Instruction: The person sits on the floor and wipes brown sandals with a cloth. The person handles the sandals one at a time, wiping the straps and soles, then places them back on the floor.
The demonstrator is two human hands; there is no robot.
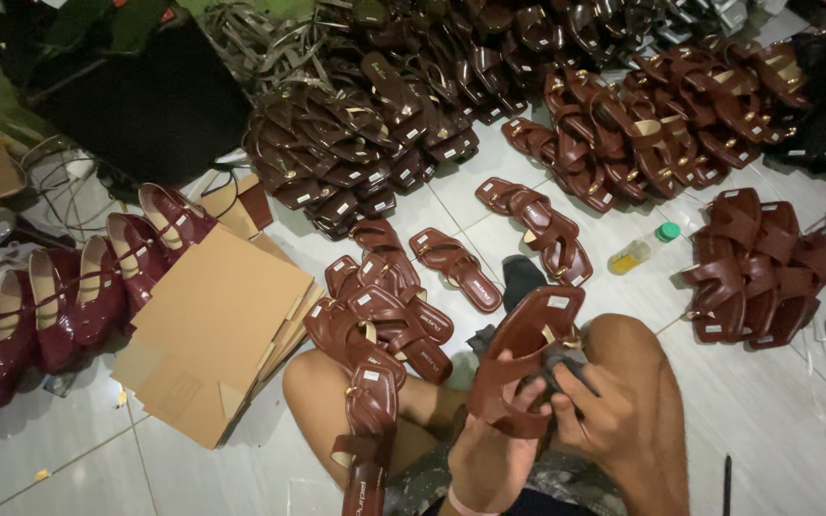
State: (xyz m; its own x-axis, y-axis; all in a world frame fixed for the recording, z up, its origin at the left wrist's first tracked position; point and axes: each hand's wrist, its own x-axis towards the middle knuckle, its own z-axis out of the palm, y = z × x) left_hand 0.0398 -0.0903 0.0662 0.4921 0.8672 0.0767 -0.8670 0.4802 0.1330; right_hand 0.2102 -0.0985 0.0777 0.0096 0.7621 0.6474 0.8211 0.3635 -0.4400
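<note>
**Brown sandal held over the lap, cloth pressed to its strap**

Person seated on a pale tiled floor [738, 420], bare knees up. Left hand [489, 457] grips a brown strappy sandal [520, 358] from below, fingers closed around its lower end; the sandal is tilted, square toe pointing away from the body, white sticker on the insole near the toe. Right hand [604, 406] is closed on a small dark cloth [562, 361], which touches the sandal at its strap by a gold buckle.

Another brown sandal [370, 406] lies across the left knee, toe away from the body. Just ahead of the knees, a loose cluster of matching sandals [380, 296] on the floor. Further off, large heaps of the same sandals [365, 143], some stacked in rows. To the right, a smaller pile of crossed-strap sandals [752, 268]. Between piles, a small bottle of yellow liquid with a green cap [642, 247], lying on its side. To the left, flattened cardboard sheets [217, 330], and beside them a row of glossy dark-red shoes [50, 306].
</note>
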